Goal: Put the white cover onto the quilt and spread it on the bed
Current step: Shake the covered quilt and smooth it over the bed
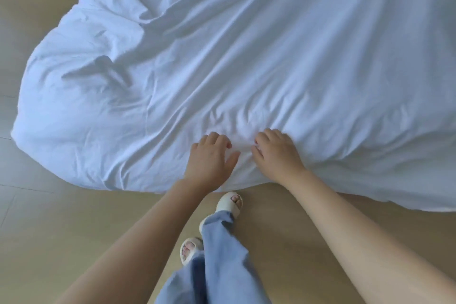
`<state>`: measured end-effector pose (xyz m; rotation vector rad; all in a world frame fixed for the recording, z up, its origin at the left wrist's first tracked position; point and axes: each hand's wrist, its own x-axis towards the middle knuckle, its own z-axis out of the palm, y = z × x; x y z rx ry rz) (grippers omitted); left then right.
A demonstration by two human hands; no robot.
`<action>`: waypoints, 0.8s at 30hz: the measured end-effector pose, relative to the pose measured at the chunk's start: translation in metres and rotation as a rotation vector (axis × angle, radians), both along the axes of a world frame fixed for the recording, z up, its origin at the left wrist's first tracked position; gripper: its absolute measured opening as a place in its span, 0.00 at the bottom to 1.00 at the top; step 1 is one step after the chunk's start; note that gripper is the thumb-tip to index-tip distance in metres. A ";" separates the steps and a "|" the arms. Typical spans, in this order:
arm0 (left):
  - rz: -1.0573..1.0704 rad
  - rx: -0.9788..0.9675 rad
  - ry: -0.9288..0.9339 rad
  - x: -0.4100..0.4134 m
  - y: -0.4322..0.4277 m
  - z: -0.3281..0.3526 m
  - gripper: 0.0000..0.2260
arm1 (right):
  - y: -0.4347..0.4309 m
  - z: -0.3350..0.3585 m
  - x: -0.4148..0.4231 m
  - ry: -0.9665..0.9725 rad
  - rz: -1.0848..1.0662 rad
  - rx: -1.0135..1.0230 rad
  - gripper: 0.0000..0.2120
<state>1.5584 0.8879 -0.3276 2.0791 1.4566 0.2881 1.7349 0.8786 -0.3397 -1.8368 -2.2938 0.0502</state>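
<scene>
Tan floor (283, 242) runs along the left and bottom of the view, with faint tile seams at the left edge. On top of it, filling most of the picture, one white cover (222, 57) lies spread out, hanging down to the floor at its near edge. Whether a bed sits beneath it cannot be told; only fabric shows. It looks puffy and full, soft and pale with a bluish cast in the shade. Long creases fan out from the near edge toward the upper right, and deeper folds bunch at the upper left and at the rounded left corner. The near hem curves just in front of the person's feet.

Two hands work that near edge, close together but apart. Left hand (212, 160) lies on the cloth with fingers curled down into it and thumb stretched out toward the other hand. Right hand (277, 153) has its fingers bent tight, pinching a small gather of cover; tiny wrinkles radiate from that spot. Both forearms are bare.

Below, two white sandals (230, 203) show, one near the hem, the other further back, under two blue trouser legs (222, 254).
</scene>
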 end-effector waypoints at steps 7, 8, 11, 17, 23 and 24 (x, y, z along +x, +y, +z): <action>-0.217 -0.018 0.167 0.096 -0.042 0.008 0.27 | -0.048 0.011 0.088 -0.046 -0.104 0.027 0.18; -0.224 -0.014 0.187 0.110 -0.045 0.010 0.27 | -0.056 0.011 0.105 -0.053 -0.123 0.032 0.20; -0.215 -0.015 0.212 0.163 -0.052 0.009 0.25 | -0.074 0.006 0.163 -0.071 -0.183 0.033 0.23; -0.206 0.216 0.317 0.279 -0.047 -0.004 0.43 | -0.082 -0.005 0.274 -0.055 -0.238 -0.003 0.33; -0.223 0.158 0.557 0.387 -0.032 0.001 0.53 | -0.060 -0.003 0.366 -0.203 -0.178 -0.015 0.46; -0.208 0.150 0.586 0.398 -0.027 0.001 0.51 | -0.055 -0.003 0.377 -0.240 -0.165 -0.047 0.50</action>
